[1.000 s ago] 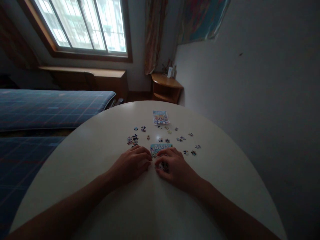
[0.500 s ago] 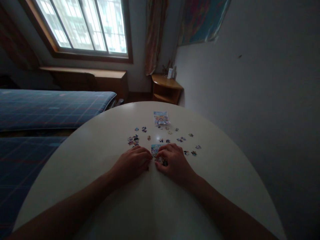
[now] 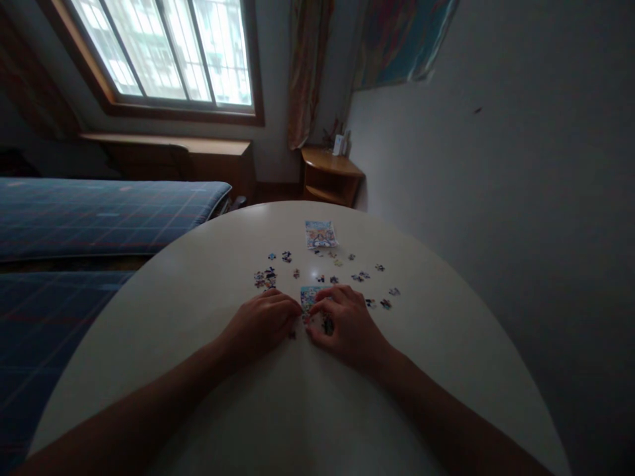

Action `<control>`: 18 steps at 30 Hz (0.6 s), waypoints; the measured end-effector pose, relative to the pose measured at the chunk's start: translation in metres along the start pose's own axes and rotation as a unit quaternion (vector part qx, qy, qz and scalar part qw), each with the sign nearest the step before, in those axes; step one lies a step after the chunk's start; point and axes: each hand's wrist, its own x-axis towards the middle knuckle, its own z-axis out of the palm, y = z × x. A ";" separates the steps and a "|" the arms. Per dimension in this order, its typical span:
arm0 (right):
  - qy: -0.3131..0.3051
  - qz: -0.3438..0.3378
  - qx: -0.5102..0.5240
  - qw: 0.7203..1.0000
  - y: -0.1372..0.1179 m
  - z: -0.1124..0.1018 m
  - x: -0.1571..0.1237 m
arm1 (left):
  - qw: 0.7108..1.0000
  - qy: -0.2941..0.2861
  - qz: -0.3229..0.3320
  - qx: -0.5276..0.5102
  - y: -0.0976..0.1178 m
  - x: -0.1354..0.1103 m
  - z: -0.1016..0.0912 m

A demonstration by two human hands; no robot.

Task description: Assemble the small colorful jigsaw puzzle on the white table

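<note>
A partly joined jigsaw puzzle (image 3: 308,296) with a blue top edge lies on the white round table, largely covered by my right hand (image 3: 344,322). The fingers of that hand curl over the puzzle, with thumb and forefinger bent toward each other at its lower left part. My left hand (image 3: 265,320) rests against the puzzle's left edge, its fingers pressed together; whatever they pinch is hidden. Just below the left fingertips sits a small loose puzzle piece (image 3: 292,335).
Loose pieces lie in a cluster (image 3: 265,277) on the left and scattered on the right, one puzzle piece (image 3: 385,304) beside my right hand. A printed picture packet (image 3: 321,235) lies farther back. Beyond the table (image 3: 223,410) stand a plaid mattress (image 3: 109,211) and a corner shelf (image 3: 330,162).
My right thumb and forefinger have shifted slightly left over the puzzle. The left hand stays nearly still, and the loose pieces keep their places.
</note>
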 end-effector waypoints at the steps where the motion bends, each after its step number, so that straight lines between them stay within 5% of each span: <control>1: -0.003 0.002 -0.001 1.000 0.000 0.000 -0.001 | 1.000 0.001 0.003 0.000 -0.001 0.000 0.000; 18: -0.010 0.028 0.009 1.000 0.003 -0.001 -0.001 | 1.000 0.003 0.017 -0.007 -0.004 -0.001 0.003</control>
